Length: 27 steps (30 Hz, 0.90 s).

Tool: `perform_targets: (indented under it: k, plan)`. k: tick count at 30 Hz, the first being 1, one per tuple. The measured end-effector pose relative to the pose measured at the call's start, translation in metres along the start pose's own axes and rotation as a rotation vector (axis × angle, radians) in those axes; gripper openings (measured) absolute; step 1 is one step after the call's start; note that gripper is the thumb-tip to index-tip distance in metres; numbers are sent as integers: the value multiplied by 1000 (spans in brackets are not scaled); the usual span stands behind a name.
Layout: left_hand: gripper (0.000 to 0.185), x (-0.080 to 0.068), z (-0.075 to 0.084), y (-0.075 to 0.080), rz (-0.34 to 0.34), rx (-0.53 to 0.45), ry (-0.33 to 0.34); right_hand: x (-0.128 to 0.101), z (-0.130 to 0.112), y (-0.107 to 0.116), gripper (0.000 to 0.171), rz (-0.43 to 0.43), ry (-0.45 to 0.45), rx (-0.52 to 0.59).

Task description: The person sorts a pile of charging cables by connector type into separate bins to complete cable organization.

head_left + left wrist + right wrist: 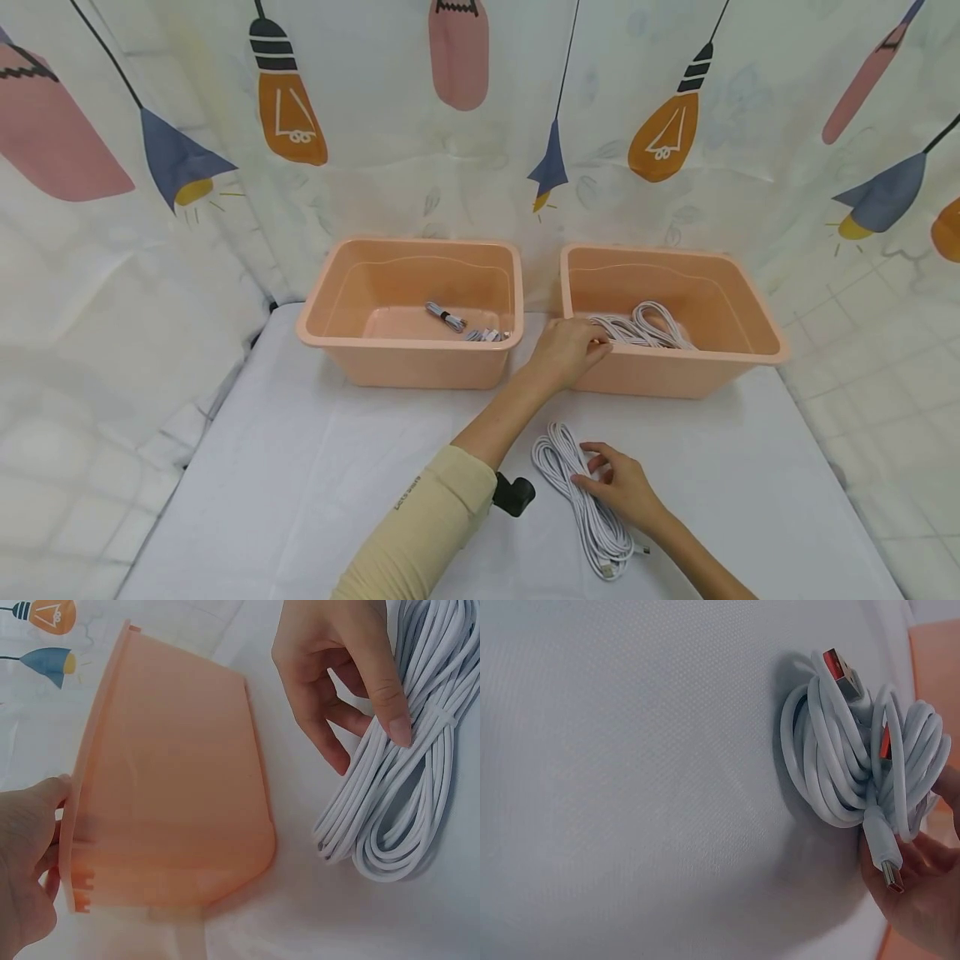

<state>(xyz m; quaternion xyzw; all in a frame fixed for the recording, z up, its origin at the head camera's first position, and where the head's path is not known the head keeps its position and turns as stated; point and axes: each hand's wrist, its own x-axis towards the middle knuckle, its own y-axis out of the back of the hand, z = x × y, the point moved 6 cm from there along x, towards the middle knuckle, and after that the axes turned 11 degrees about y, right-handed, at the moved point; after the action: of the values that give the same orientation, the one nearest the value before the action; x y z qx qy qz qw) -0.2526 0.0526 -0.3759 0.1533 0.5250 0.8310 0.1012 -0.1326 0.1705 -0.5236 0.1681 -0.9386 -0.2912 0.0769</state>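
Two peach plastic bins stand side by side on a white-covered table. My left hand (pixel 573 354) is at the front left rim of the right bin (pixel 667 373), bent fingers reaching over the edge beside white coiled cables (pixel 652 327). The left wrist view has that hand (pixel 26 862) against the rim, its fingertips partly hidden behind it; I cannot tell whether they hold anything. Nearer the front, my right hand (pixel 618 492) pinches a long bundle of white cables (pixel 573 487), thumb on top. Metal USB plugs (pixel 844 675) show at the bundle's near end.
The left bin (pixel 420 367) holds a small grey cable bundle with a black tie (pixel 446 317) and another short cable (pixel 487 335) near its right wall. A black object (pixel 513 496) sits at the left wrist. A patterned curtain (pixel 480 175) hangs behind the bins.
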Motion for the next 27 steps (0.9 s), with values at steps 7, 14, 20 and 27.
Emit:
perform_targets:
  k: [7,14,20,27]
  plan:
    - [20,-1,0,0,1,3,-3,0,-2,1,52,5,-19,-13]
    - [21,0,1,0,-3,12,-6,1,-4,10,49,-5,-5,-40]
    - [21,0,1,0,1,20,-14,2,-8,22,48,-22,48,-64]
    - [21,0,1,0,1,23,-14,2,-13,37,46,-18,99,-79]
